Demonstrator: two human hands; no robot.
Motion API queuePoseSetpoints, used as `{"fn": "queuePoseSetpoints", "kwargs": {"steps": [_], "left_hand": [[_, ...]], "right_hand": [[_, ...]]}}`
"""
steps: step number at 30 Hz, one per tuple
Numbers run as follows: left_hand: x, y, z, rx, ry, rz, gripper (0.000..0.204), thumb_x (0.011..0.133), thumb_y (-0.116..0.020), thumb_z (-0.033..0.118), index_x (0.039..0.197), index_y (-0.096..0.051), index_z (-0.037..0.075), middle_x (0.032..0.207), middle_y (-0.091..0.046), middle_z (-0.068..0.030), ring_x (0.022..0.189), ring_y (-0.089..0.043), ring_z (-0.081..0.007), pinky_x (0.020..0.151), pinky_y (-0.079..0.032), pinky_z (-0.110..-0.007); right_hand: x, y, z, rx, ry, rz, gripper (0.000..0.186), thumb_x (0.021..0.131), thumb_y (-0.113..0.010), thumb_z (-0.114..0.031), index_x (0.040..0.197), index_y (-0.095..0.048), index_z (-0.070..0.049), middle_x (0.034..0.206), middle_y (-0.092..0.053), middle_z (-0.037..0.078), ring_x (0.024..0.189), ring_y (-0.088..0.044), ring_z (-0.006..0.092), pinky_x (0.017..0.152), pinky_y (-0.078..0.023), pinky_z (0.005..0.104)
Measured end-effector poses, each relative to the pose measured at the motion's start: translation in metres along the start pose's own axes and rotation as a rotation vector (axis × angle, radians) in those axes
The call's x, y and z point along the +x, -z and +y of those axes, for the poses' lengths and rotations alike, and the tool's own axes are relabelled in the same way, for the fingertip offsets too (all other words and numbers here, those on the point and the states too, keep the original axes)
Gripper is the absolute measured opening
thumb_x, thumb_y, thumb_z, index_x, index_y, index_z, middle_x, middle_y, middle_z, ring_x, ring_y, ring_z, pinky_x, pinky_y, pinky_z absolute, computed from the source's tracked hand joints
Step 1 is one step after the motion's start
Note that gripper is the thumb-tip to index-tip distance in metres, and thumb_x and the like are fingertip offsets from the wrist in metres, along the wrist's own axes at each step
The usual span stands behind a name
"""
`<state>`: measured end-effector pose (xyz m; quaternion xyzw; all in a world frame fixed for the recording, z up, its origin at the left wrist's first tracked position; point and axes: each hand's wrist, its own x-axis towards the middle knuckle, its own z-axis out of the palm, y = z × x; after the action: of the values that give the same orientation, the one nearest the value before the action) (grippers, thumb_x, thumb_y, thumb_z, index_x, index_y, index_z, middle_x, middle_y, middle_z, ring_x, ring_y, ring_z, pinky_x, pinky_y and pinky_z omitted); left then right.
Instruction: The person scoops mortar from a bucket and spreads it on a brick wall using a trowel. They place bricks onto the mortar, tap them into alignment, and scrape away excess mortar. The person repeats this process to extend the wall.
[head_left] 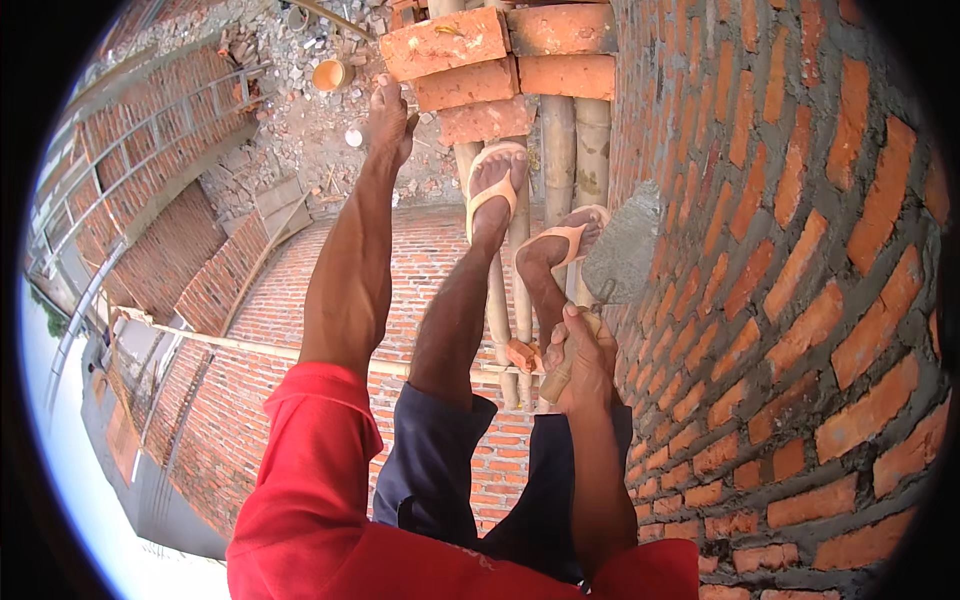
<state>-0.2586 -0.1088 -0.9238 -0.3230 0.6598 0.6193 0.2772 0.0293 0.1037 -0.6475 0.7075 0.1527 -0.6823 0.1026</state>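
Observation:
My right hand (590, 365) is wrapped round the pale handle of a trowel (622, 250). Its grey, mortar-smeared blade points away from me, close beside the brick wall (770, 270) on the right. My left arm reaches far forward, and my left hand (390, 125) hangs just left of a stack of orange bricks (445, 45). Its thumb stands apart from the fingers, and nothing shows in its grasp. The fingertips come near the left end of the top brick; whether they touch it is unclear.
Both feet, in pale sandals (478, 195), stand on bamboo poles (558, 150) high above the ground. A brick fragment (524, 355) lies by my right hand. Below are rubble, an orange bucket (330, 75), and a lower brick wall (330, 270). A horizontal pole (250, 345) crosses behind my legs.

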Motion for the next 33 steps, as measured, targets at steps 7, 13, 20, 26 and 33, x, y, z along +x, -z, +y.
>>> {"fn": "queuePoseSetpoints", "kwargs": {"steps": [7,13,20,26,33], "left_hand": [[0.048,0.012,0.0,-0.526,-0.12,-0.488,0.098,0.091,-0.054,0.08,0.16,-0.034,0.013,0.15,-0.055,-0.0111,0.133,-0.057,-0.0232,0.117,-0.043,-0.046],[0.055,-0.024,0.068,-0.096,-0.022,-0.312,0.06,0.096,-0.078,0.028,0.142,-0.053,-0.001,0.135,-0.064,-0.0146,0.126,-0.063,-0.0221,0.115,-0.045,-0.038],[0.025,-0.025,0.071,-0.167,-0.165,-0.345,0.057,0.103,-0.067,0.04,0.144,-0.053,0.003,0.141,-0.058,-0.0164,0.135,-0.054,-0.0251,0.119,-0.041,-0.043],[0.046,-0.023,0.086,0.176,-0.057,-0.323,0.09,0.092,-0.061,0.077,0.144,-0.059,0.003,0.136,-0.063,-0.0146,0.128,-0.057,-0.0246,0.113,-0.039,-0.041],[0.095,-0.058,0.143,1.064,0.001,-0.559,0.117,0.076,-0.06,0.094,0.139,-0.061,-0.004,0.131,-0.066,-0.0262,0.116,-0.065,-0.0305,0.095,-0.049,-0.05]], "right_hand": [[0.015,0.0,-0.019,0.084,-0.085,-0.041,0.017,0.101,-0.072,-0.024,0.105,-0.063,-0.01,0.072,-0.06,0.004,0.05,-0.053,0.0135,0.044,-0.044,0.0284],[0.012,-0.002,-0.017,0.096,-0.075,-0.112,0.022,0.101,-0.071,-0.024,0.11,-0.058,-0.01,0.074,-0.06,0.005,0.051,-0.054,0.014,0.046,-0.045,0.0296],[0.013,-0.016,-0.019,0.051,-0.099,-0.142,0.022,0.102,-0.069,-0.024,0.111,-0.055,-0.01,0.076,-0.06,0.005,0.053,-0.054,0.014,0.048,-0.045,0.0297],[0.019,-0.014,-0.005,-0.058,-0.023,-0.097,0.025,0.101,-0.071,-0.026,0.108,-0.054,-0.008,0.077,-0.06,0.006,0.054,-0.055,0.0131,0.047,-0.044,0.0285],[0.089,-0.122,-0.002,-0.166,0.398,0.123,0.048,0.091,-0.084,-0.02,0.125,-0.058,0.001,0.101,-0.063,0.009,0.077,-0.066,0.0135,0.057,-0.055,0.0273]]}}
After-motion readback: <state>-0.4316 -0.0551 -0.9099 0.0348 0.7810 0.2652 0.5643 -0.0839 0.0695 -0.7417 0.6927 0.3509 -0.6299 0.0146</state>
